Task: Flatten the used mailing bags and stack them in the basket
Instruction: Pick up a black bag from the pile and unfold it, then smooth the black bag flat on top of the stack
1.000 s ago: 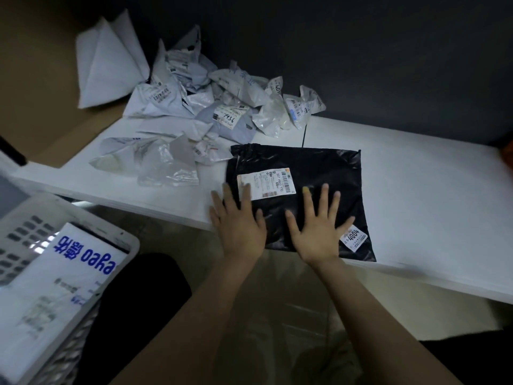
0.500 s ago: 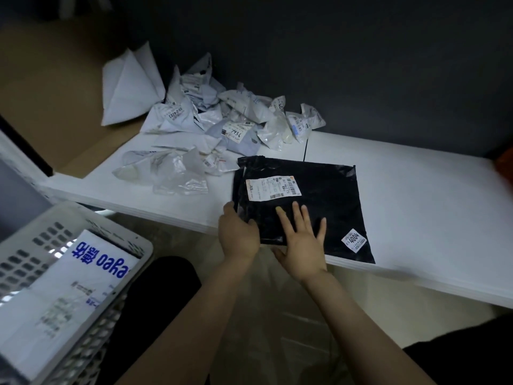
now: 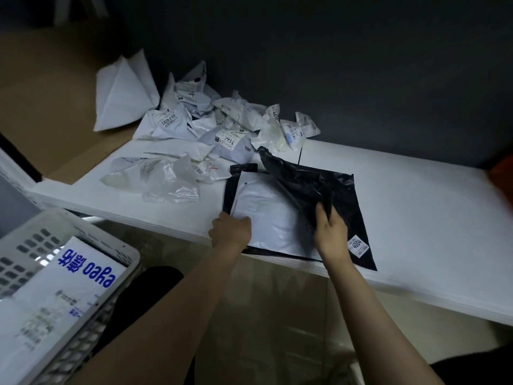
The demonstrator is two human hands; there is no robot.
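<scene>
A long white worktop (image 3: 416, 218) was seen running from the left middle of the frame to the lower right, set against a dark wall. A white slotted basket (image 3: 105, 234) was placed in the lower left corner, below the worktop's edge, and a flat white mailing bag (image 3: 69, 287) with blue print was laid inside it. A pile of crumpled pale mailing bags (image 3: 216, 126) was heaped at the upper centre, on the far left part of the worktop, with a few clear plastic bags (image 3: 166, 182) spread just in front of it. The black mailing bag (image 3: 341, 195) was found at the centre of the frame, lying on the worktop with its near edge at the worktop's front edge. Its upper black layer was lifted and folded over towards the right, and a pale surface framed by a black strip was exposed beneath; whether that was lining or a separate sheet could not be told. The grip of the right hand (image 3: 330, 234) was closed on a fold of the lifted black film. The grip of the left hand (image 3: 230, 232) was curled around the bag's near left corner. A small white label (image 3: 358, 247) was stuck on the bag, just right of the right hand.
</scene>
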